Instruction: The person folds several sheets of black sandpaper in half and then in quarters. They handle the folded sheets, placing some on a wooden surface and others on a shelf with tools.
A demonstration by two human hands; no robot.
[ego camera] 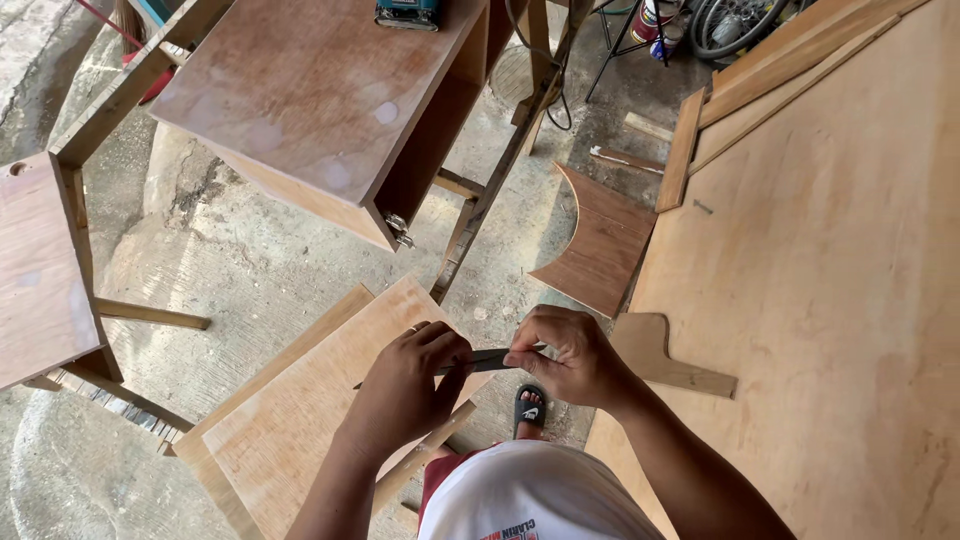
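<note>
Fingers of left hand (405, 385) pinched shut on thin dark blade (490, 358), right hand (570, 355) clamped on its other end, blade held level over plywood panel (300, 410); best keep both grips firm, blade steady, clear of sandalled foot (530, 405).

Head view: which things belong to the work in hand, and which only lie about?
In hand: left hand, right hand, thin dark strip, plywood panel.
Lying about: wooden cabinet, curved offcut, blue power tool, large plywood sheet.
</note>
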